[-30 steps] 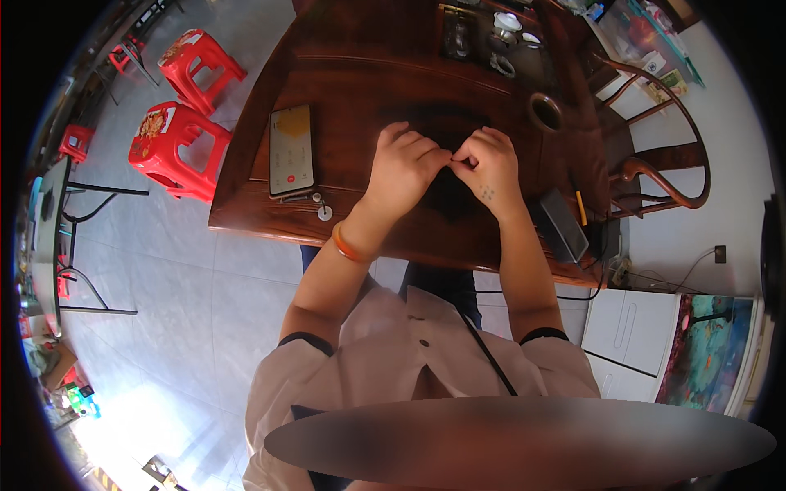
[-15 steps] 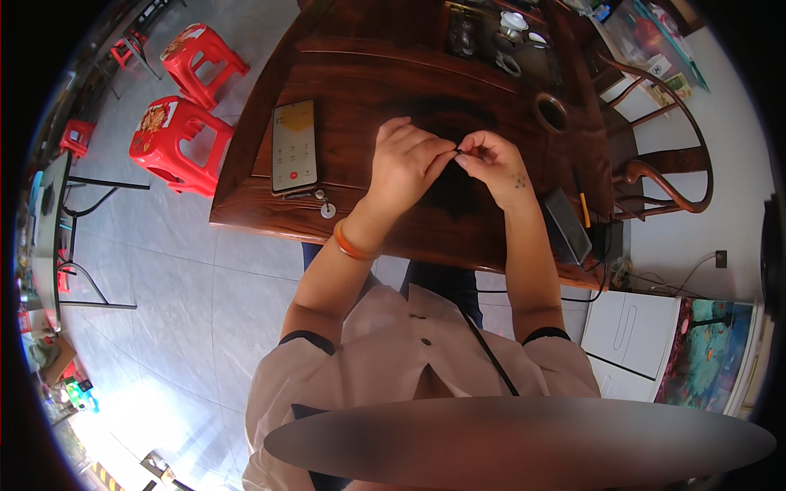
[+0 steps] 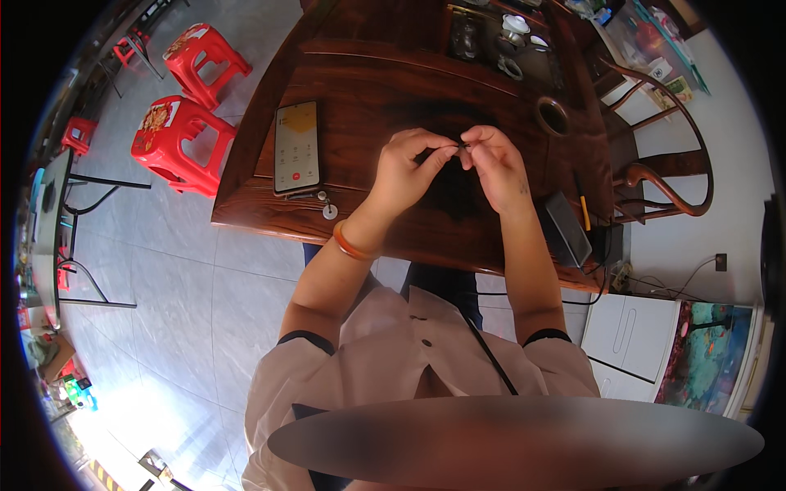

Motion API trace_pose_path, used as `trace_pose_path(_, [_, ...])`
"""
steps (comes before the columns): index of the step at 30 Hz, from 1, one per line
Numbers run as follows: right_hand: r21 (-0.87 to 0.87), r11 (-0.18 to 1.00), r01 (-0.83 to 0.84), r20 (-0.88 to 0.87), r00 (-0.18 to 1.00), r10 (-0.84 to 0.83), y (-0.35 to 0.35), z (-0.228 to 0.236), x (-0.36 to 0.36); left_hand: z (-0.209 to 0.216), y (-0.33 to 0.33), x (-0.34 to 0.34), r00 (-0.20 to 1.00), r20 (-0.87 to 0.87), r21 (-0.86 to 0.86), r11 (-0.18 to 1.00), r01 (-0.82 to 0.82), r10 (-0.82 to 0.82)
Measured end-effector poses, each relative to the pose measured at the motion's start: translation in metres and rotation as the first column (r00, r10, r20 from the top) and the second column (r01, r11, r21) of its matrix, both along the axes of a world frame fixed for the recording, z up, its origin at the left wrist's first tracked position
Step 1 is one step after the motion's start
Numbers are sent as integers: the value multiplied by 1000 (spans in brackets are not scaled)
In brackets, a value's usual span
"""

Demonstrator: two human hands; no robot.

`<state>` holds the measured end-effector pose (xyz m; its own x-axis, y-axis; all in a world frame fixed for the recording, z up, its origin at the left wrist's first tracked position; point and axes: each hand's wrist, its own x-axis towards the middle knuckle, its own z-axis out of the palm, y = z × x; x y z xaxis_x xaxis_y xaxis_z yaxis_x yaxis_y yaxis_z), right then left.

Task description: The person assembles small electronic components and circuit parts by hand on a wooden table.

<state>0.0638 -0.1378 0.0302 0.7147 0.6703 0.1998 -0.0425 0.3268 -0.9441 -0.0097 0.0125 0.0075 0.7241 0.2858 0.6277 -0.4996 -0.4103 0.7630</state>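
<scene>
Over the dark wooden table [image 3: 360, 90], my left hand [image 3: 405, 170] and my right hand [image 3: 496, 170] meet fingertip to fingertip. Between them is a small, thin dark thing [image 3: 463, 146], too small to name. Thumb and index finger of my left hand pinch its left side. My right hand's fingers are bent and pressed together at its other side. An orange bangle [image 3: 352, 243] circles my left wrist. Left of my hands lies a phone [image 3: 296, 149] with a lit screen, and just below it a round metal tag [image 3: 329, 212].
A dark box-like device [image 3: 566, 229] and a yellow-tipped stick [image 3: 584, 211] lie by my right forearm. A round dark cup [image 3: 552, 116] and a white lidded tea bowl [image 3: 514, 26] stand farther off. Red stools [image 3: 180, 143] are left; a wooden chair [image 3: 675, 164] is right.
My right hand has turned and its fingers have curled in more. The left fingers have shifted slightly, and the small dark thing stays between the two hands.
</scene>
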Motion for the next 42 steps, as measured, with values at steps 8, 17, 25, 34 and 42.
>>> trace_pose_path(8, [-60, 979, 193, 460, 876, -145, -2, 2, 5, 1, -1, -2, 987, -71, -157, 978, 134, -146])
trace_pose_path(17, [-114, 960, 254, 404, 895, -189, -18, 9, 14, 1, 7, -5, 991, -74, -97, 990, 100, -108])
trace_pose_path(25, [-38, 935, 353, 688, 687, -232, -16, 6, 16, 0, 7, -4, 992, -86, -78, 993, 87, -94])
trace_pose_path(34, [-14, 939, 344, 837, 518, -177, -3, 11, 6, -2, 3, -3, 879, -170, -430, 836, 341, -446])
trace_pose_path(42, [-9, 880, 476, 926, 336, -172, -3, 13, 4, -1, 1, -2, 967, -131, -250, 951, 182, -219])
